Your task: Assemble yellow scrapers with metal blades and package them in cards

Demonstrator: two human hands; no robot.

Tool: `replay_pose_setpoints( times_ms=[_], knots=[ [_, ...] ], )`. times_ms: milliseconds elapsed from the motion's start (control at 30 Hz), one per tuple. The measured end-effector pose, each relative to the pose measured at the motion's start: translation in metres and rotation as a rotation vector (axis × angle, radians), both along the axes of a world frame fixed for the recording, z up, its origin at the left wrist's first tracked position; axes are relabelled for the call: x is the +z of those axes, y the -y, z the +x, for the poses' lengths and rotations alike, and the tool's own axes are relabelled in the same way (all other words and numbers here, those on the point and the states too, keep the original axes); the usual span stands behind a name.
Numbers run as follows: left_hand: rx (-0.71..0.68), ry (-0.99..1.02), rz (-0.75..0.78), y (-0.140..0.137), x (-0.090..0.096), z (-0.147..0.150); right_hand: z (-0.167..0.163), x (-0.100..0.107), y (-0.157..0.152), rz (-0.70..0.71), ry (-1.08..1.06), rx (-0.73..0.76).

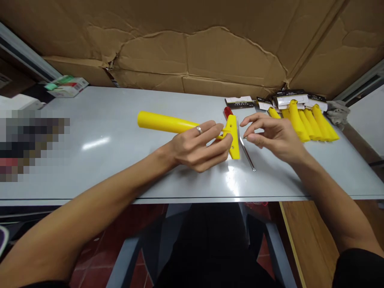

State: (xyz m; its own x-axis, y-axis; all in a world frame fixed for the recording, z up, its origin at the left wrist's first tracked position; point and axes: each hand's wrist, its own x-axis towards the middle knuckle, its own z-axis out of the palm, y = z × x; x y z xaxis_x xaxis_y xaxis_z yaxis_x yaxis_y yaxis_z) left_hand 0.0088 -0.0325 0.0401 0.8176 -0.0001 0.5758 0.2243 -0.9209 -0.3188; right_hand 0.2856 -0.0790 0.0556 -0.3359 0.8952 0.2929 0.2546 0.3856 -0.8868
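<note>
My left hand (pixel 202 146), with a ring on one finger, is closed around the neck of a yellow scraper (pixel 163 122). Its long round handle points left, and its flat head with small holes faces right, a thin metal blade along the edge. Close to that edge, my right hand (pixel 274 134) pinches a tiny metal piece (pixel 245 137), apparently a screw, between thumb and fingertips. A screwdriver (pixel 248 155) with a red handle lies on the table, its middle hidden behind the scraper head.
Several yellow scraper handles (pixel 313 122) with black-and-white cards (pixel 289 98) lie at the back right beside a grey cloth (pixel 338 113). Another card (pixel 239 101) rests at the back. A small box (pixel 68 87) stands back left on the grey table (pixel 117 168). Cardboard (pixel 186 44) walls the rear.
</note>
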Motion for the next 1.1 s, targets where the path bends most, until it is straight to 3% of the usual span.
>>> replay_pose_setpoints(
  times_ms=[133,267,333,400,500,733,933,1100],
  knots=[
    [-0.068,-0.027,0.168,0.012,0.008,-0.001,-0.016,-0.014,0.002,-0.079,-0.164,-0.037],
    [-0.164,0.032,0.362,0.014,-0.003,-0.002,-0.019,-0.018,0.0,-0.102,-0.226,-0.046],
    [-0.164,0.05,0.368,0.013,-0.01,0.0,-0.02,-0.018,0.001,-0.089,-0.224,-0.046],
    [-0.146,0.044,0.28,0.011,-0.016,0.003,-0.021,-0.018,0.003,-0.08,-0.219,-0.056],
    [-0.105,-0.021,0.024,0.01,-0.017,0.007,-0.023,-0.018,0.007,-0.07,-0.202,-0.085],
    [-0.017,-0.132,-0.625,0.02,0.005,0.012,-0.025,-0.014,0.012,-0.057,-0.133,-0.141],
    [-0.099,-0.001,-0.793,0.024,0.009,0.016,-0.026,-0.016,0.014,-0.087,-0.134,-0.145],
    [-0.112,-0.045,-0.828,0.026,0.01,0.016,-0.026,-0.017,0.009,-0.255,-0.174,-0.041]
  ],
)
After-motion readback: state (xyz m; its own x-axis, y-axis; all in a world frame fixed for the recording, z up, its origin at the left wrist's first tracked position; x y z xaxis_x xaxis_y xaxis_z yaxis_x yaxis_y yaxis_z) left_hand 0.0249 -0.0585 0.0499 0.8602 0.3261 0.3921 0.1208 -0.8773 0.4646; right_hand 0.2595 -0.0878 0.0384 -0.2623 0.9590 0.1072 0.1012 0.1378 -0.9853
